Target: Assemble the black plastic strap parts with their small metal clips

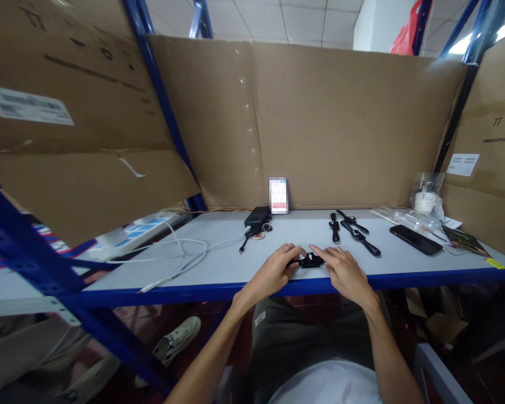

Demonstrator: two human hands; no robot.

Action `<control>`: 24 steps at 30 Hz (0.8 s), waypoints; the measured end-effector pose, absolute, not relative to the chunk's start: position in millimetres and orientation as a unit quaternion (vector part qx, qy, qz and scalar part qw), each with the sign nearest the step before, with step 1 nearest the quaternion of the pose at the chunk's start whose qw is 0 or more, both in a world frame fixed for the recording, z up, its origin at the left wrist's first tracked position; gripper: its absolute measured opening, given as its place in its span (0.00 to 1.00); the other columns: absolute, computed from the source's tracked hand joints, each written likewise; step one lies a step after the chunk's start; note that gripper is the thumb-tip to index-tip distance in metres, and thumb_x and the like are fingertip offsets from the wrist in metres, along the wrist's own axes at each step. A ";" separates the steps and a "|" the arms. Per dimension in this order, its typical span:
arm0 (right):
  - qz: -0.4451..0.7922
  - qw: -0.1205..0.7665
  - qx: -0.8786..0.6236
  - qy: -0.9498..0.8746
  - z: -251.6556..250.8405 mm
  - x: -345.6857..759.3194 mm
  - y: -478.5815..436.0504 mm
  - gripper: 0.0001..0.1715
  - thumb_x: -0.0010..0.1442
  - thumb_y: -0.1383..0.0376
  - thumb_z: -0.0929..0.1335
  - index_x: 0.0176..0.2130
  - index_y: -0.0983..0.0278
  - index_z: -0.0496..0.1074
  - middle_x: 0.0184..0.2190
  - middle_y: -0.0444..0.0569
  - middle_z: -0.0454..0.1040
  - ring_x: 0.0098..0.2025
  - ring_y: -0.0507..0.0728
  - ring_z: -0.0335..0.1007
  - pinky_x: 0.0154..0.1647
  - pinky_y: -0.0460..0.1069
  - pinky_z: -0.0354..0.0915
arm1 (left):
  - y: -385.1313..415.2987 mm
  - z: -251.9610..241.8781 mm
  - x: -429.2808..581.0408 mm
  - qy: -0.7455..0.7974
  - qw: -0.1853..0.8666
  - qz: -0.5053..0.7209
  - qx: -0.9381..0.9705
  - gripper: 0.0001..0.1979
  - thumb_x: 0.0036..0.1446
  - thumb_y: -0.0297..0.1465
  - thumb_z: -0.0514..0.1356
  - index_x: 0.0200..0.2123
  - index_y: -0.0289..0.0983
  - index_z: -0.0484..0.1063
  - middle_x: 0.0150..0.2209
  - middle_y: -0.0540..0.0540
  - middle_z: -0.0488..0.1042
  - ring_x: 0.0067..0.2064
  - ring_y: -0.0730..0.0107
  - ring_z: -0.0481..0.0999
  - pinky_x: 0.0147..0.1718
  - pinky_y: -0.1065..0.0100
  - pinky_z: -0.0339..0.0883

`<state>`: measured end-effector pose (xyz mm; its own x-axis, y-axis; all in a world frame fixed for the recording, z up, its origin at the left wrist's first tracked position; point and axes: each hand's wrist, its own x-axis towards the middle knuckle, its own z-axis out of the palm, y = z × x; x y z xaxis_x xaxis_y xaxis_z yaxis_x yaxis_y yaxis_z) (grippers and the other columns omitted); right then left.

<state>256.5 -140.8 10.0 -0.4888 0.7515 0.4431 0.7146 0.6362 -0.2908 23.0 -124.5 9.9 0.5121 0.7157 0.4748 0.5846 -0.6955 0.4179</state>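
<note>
Both hands meet over a small black watch [310,261] lying on the grey shelf table [219,269], close to its near blue edge and about the middle of its width. The left hand [278,270] is curled at the watch's left end, thumb and fingers pinched on the bit of strap that sticks out there. The right hand [345,272] lies on the right end with its index finger stretched along the top; I cannot tell whether it grips or only presses. The watch sits between the two sets of fingertips, flat on the table.

Farther back and to the right lie three more black watches [353,230], then a black phone [415,239]. Far centre sits a black power bank [257,216], with white cables [185,252] trailing left.
</note>
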 end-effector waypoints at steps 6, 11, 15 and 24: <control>0.047 0.303 -0.433 -0.848 11.5 255.9 -143.1 0.33 0.65 0.78 0.60 0.64 0.57 0.65 0.51 0.50 0.76 0.54 0.59 0.67 0.55 0.54 0.59 | -126.2 13.0 24.3 0.381 0.102 0.301 0.868 0.22 0.63 0.21 0.51 0.57 0.41 0.67 0.44 0.43 0.71 0.47 0.60 0.69 0.50 0.59 0.65; 0.059 0.311 -0.412 -0.854 11.1 257.1 -143.0 0.30 0.63 0.81 0.60 0.56 0.56 0.70 0.49 0.47 0.77 0.54 0.58 0.68 0.54 0.52 0.59 | -124.0 11.9 23.3 0.374 0.097 0.298 0.873 0.16 0.63 0.21 0.51 0.49 0.39 0.73 0.44 0.43 0.71 0.48 0.59 0.69 0.50 0.59 0.65; 0.066 0.318 -0.441 -0.837 9.8 256.0 -142.0 0.21 0.67 0.75 0.61 0.55 0.59 0.69 0.51 0.49 0.76 0.52 0.59 0.69 0.54 0.53 0.60 | -121.7 7.3 21.8 0.375 0.099 0.311 0.867 0.15 0.63 0.21 0.52 0.49 0.39 0.72 0.44 0.43 0.72 0.47 0.60 0.69 0.50 0.59 0.65; 0.058 0.311 -0.449 -0.836 8.9 255.6 -141.2 0.18 0.68 0.74 0.61 0.53 0.59 0.69 0.50 0.49 0.76 0.53 0.59 0.69 0.54 0.53 0.60 | -123.0 9.8 22.9 0.373 0.096 0.309 0.869 0.15 0.63 0.21 0.52 0.46 0.39 0.74 0.42 0.43 0.71 0.46 0.60 0.69 0.48 0.60 0.65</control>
<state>255.6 -141.2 8.9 -0.4030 0.7869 0.4673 0.7148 0.5895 -0.3763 22.9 -123.0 9.8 0.5303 0.7086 0.4655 0.5902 -0.7027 0.3973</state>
